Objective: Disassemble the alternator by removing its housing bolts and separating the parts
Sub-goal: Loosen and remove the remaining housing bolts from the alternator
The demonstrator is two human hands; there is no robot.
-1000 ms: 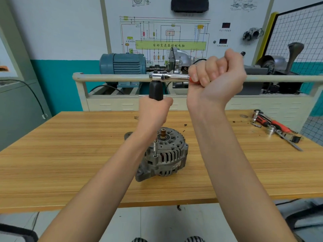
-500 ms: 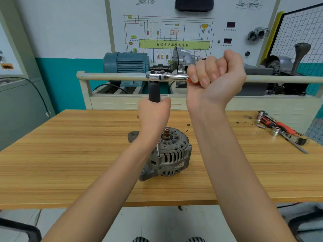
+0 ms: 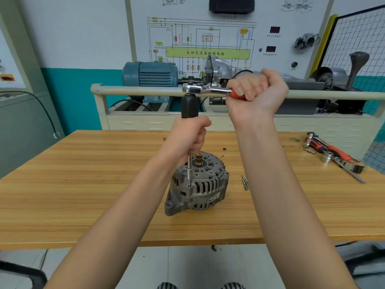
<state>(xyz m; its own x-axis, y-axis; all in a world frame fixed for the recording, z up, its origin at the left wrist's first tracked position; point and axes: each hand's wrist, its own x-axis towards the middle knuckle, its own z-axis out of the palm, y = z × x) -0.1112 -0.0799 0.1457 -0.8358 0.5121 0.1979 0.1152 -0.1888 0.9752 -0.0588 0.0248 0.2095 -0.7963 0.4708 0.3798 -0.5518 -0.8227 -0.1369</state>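
A grey alternator (image 3: 200, 184) stands on the wooden table (image 3: 83, 184), its brass shaft end pointing up. A long driver with a black handle (image 3: 189, 106) stands upright on it, its thin steel shank (image 3: 189, 172) set into a housing bolt on the near-left rim. My left hand (image 3: 187, 136) grips the lower part of the black handle. A chrome ratchet (image 3: 205, 89) with a red grip sits on top of the handle, pointing right. My right hand (image 3: 257, 94) is clenched around the red grip.
A loose bolt (image 3: 244, 182) lies on the table just right of the alternator. Red-handled tools and sockets (image 3: 333, 155) lie at the far right. Behind the table stands a training bench with a rail (image 3: 135, 91), a blue motor (image 3: 150, 74) and a wiring panel.
The ratchet handle and my right hand have barely shifted. The driver shank now shows below my left hand, and a loose bolt is visible right of the alternator.
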